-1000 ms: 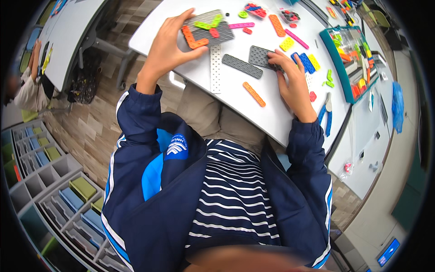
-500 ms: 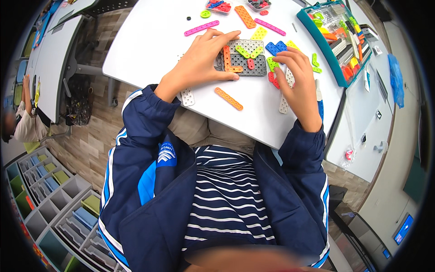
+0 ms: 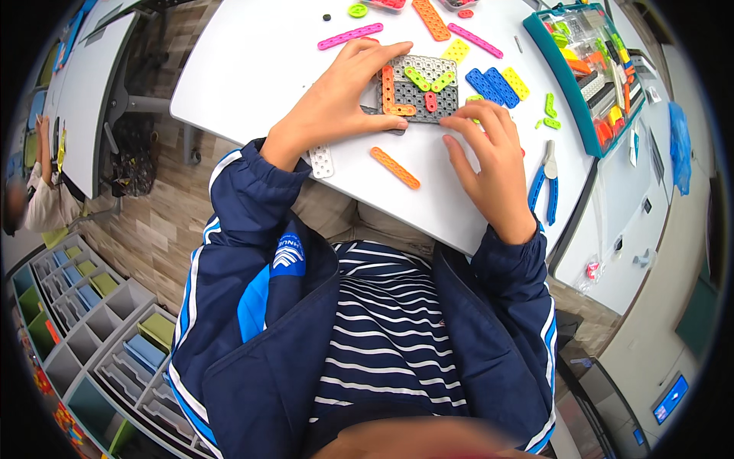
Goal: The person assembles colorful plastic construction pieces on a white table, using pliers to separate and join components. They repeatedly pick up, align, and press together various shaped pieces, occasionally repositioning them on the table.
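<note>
A grey building plate point(image 3: 428, 67), paler at its far half and darker at its near half, lies on the white table point(image 3: 252, 84). On it sit an orange L-shaped piece point(image 3: 388, 96), two lime-green links point(image 3: 442, 81) set in a V and a small red link point(image 3: 430, 101). My left hand point(image 3: 336, 96) spans the plate's left side, thumb at the near edge and fingers at the far edge. My right hand point(image 3: 493, 149) has bent, separated fingers, with the fingertips at the near right corner. It partly covers a lime-green piece point(image 3: 475, 99).
Around the plate lie an orange strip point(image 3: 395, 168), a white perforated piece point(image 3: 322, 161), blue plates point(image 3: 493, 86), a yellow plate point(image 3: 516, 83) and pink strips point(image 3: 475, 40). Blue-handled pliers point(image 3: 545, 183) lie right of my right hand. A teal-edged parts box point(image 3: 563, 84) stands far right.
My right hand has moved left and inward, bringing its fingertips to the plate's corner. The pliers beside it are now uncovered. My left hand stays at the plate; the view has shifted slightly.
</note>
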